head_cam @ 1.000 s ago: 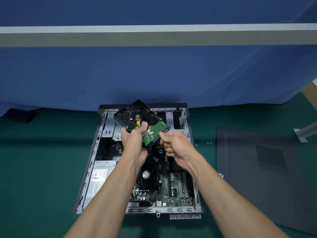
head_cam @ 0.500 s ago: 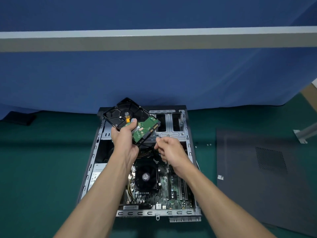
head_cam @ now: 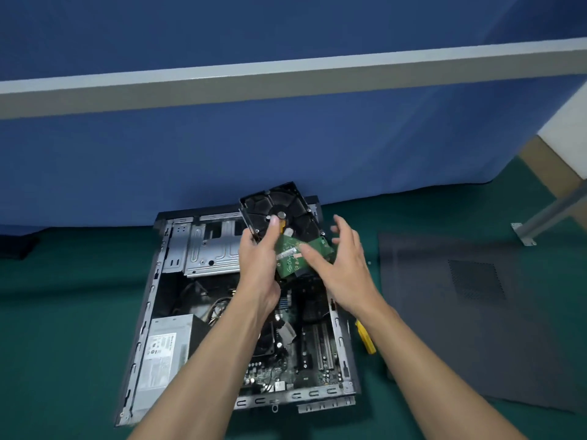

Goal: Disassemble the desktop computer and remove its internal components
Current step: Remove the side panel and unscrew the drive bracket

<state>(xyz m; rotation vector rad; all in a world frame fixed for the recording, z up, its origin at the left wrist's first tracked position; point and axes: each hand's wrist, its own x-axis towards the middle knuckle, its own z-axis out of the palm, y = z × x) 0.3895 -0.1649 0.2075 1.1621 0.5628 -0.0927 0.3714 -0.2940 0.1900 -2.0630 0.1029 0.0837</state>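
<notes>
The open desktop case (head_cam: pixel 149 312) lies flat on the green mat, its insides facing up. My left hand (head_cam: pixel 259 258) holds a black hard drive (head_cam: pixel 286 208) above the case's far end, green circuit board (head_cam: pixel 293 257) side up. My right hand (head_cam: pixel 340 262) is just right of the drive, fingers spread, thumb close to or resting on the green board. Inside the case I see the silver power supply (head_cam: pixel 163 347) at the near left, the metal drive cage (head_cam: pixel 209 246) at the far left and the motherboard (head_cam: pixel 305 357) partly hidden by my arms.
The removed dark side panel (head_cam: pixel 470 312) lies on the mat right of the case. A yellow-handled tool (head_cam: pixel 365 339) rests beside the case's right wall. A blue partition (head_cam: pixel 286 138) stands right behind the case. A metal leg bracket (head_cam: pixel 524 236) is at far right.
The view has swung, so the case now sits skewed. My right hand has risen from inside the case and opened beside the drive. My left hand keeps the drive.
</notes>
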